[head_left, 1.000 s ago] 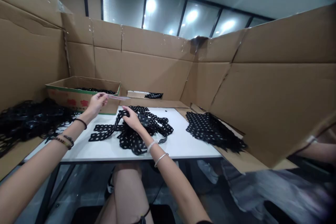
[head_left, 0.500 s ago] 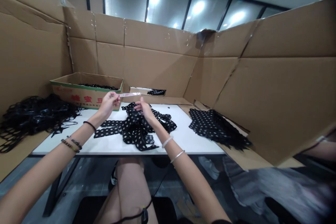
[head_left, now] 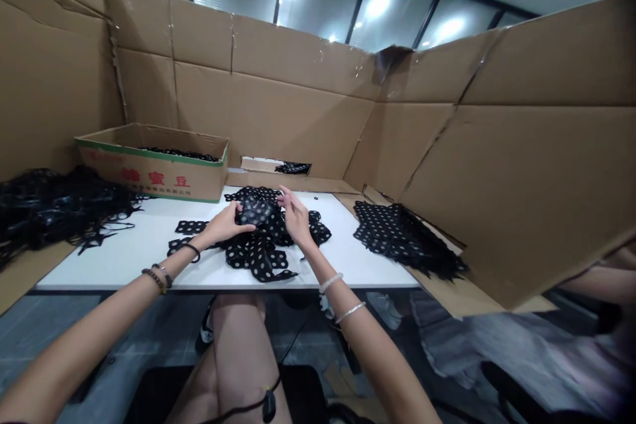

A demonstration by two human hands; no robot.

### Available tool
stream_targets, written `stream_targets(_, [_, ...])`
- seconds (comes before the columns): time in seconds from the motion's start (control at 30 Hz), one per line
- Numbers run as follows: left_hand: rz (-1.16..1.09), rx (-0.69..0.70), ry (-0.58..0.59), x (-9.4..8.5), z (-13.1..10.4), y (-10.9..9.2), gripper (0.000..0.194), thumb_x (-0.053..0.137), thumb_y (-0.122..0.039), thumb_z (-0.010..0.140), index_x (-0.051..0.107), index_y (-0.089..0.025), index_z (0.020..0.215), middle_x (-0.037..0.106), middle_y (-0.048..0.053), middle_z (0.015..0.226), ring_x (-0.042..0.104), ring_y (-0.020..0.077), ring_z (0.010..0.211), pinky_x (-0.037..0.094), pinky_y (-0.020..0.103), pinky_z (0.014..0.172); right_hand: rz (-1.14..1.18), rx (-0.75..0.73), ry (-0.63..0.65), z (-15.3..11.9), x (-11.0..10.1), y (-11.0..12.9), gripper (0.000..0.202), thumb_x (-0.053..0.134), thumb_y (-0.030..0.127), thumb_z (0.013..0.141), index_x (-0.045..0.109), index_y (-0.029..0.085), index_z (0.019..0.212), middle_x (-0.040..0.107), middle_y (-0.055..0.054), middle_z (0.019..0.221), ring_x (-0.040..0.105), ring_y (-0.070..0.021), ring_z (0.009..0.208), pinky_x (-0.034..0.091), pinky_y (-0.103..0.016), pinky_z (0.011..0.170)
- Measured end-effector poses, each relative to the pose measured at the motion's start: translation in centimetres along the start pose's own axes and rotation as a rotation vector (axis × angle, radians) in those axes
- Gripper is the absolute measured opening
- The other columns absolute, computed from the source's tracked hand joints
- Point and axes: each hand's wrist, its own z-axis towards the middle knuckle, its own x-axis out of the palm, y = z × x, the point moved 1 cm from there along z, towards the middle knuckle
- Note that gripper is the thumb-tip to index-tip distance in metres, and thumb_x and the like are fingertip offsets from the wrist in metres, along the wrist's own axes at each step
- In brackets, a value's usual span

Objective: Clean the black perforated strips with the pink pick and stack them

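Note:
A loose heap of black strips with pale dots [head_left: 258, 258] lies on the white table in front of me. Over its upper part my left hand [head_left: 226, 224] curves, thumb and fingers wide around the edge of a hazy clear plastic film [head_left: 257, 211]; the dots show through it. The film's exact shape is hard to make out. My right hand [head_left: 295, 215] is at the film's right side, fingers apart and partly stretched; I see nothing clearly held in it.
A cardboard box [head_left: 149, 175] with black pieces inside stands back left. A tangled black pile [head_left: 59, 212] lies at left, a flat dotted stack [head_left: 402, 238] at right. Cardboard walls [head_left: 298, 93] surround the white table [head_left: 342, 265]. Another person's arm [head_left: 606, 281] shows at far right.
The clear film, seen earlier as a thin strip raised in my left hand, has come down over the dotted heap and turned broadside. My right hand has moved slightly right.

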Motion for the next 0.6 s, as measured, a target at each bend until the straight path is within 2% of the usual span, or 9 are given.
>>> stream_targets(0.03, [0.078, 0.002, 0.037, 0.2, 0.1, 0.5, 0.059, 0.071, -0.059, 0.055, 0.046, -0.019, 0.091, 0.057, 0.003, 0.084, 0.055, 0.0221, 0.076, 0.040, 0.032, 0.068, -0.148, -0.013, 0.060, -0.4, 0.2, -0.8, 0.042, 0.031, 0.038, 0.094, 0.050, 0.022, 0.128, 0.067, -0.006, 0.104, 0.062, -0.0177, 0.097, 0.043, -0.031, 0.090])
stream_targets(0.1, [0.143, -0.027, 0.067, 0.1, 0.2, 1.4, 0.059, 0.069, -0.059, 0.057, 0.047, -0.019, 0.094, 0.059, 0.003, 0.083, 0.057, 0.0223, 0.073, 0.041, 0.031, 0.065, -0.361, 0.032, 0.216, -1.0, 1.3, -2.0, 0.042, 0.029, 0.033, 0.095, 0.048, 0.023, 0.131, 0.068, -0.006, 0.103, 0.061, -0.0196, 0.101, 0.042, -0.032, 0.091])
stream_targets(0.2, [0.161, -0.111, 0.032, -1.2, 0.6, 2.9, 0.056, 0.071, -0.056, 0.053, 0.052, -0.019, 0.090, 0.062, 0.002, 0.077, 0.058, 0.0216, 0.070, 0.041, 0.028, 0.061, -0.435, 0.049, 0.342, -0.8, 4.0, -2.4, 0.038, 0.037, 0.032, 0.093, 0.055, 0.022, 0.124, 0.069, -0.006, 0.097, 0.064, -0.0209, 0.094, 0.044, -0.031, 0.087])
stream_targets(0.3, [0.144, -0.192, -0.021, -3.8, 0.9, 4.9, 0.039, 0.074, -0.051, 0.050, 0.057, -0.020, 0.066, 0.060, 0.000, 0.058, 0.056, 0.0196, 0.058, 0.036, 0.025, 0.052, -0.389, -0.080, 0.439, 0.2, 7.2, -1.2, 0.037, 0.045, 0.031, 0.090, 0.055, 0.026, 0.125, 0.068, -0.004, 0.105, 0.063, -0.0190, 0.097, 0.044, -0.029, 0.087])
stream_targets(0.4, [0.108, -0.296, -0.005, -7.1, 0.7, 7.0, 0.036, 0.079, -0.042, 0.045, 0.050, -0.020, 0.042, 0.049, -0.002, 0.037, 0.046, 0.0149, 0.039, 0.026, 0.023, 0.042, -0.339, -0.266, 0.554, 0.4, 10.3, 0.4, 0.039, 0.047, 0.027, 0.089, 0.053, 0.030, 0.127, 0.061, -0.002, 0.122, 0.058, -0.0189, 0.108, 0.045, -0.029, 0.088])
stream_targets(0.43, [0.080, -0.335, 0.002, -8.3, 0.4, 7.6, 0.036, 0.080, -0.039, 0.044, 0.050, -0.019, 0.040, 0.047, -0.002, 0.034, 0.044, 0.0137, 0.036, 0.024, 0.023, 0.039, -0.346, -0.313, 0.566, 0.3, 11.1, 0.9, 0.039, 0.048, 0.025, 0.089, 0.053, 0.030, 0.127, 0.059, -0.002, 0.125, 0.057, -0.0197, 0.110, 0.045, -0.029, 0.087])
stream_targets(0.5, [-0.009, -0.415, -0.007, -10.5, 0.0, 8.1, 0.031, 0.079, -0.037, 0.045, 0.054, -0.018, 0.044, 0.051, -0.002, 0.035, 0.045, 0.0139, 0.033, 0.024, 0.022, 0.037, -0.428, -0.344, 0.560, 0.0, 12.0, 1.5, 0.038, 0.051, 0.023, 0.087, 0.055, 0.032, 0.124, 0.059, -0.002, 0.125, 0.059, -0.0200, 0.106, 0.046, -0.028, 0.083])
stream_targets(0.6, [-0.194, -0.461, -0.088, -13.3, -0.2, 7.2, 0.027, 0.077, -0.037, 0.053, 0.062, -0.016, 0.061, 0.066, 0.005, 0.054, 0.057, 0.0187, 0.040, 0.036, 0.022, 0.038, -0.571, -0.304, 0.545, 0.5, 11.4, 1.8, 0.035, 0.049, 0.026, 0.088, 0.057, 0.034, 0.121, 0.066, -0.002, 0.111, 0.063, -0.0192, 0.091, 0.046, -0.028, 0.076])
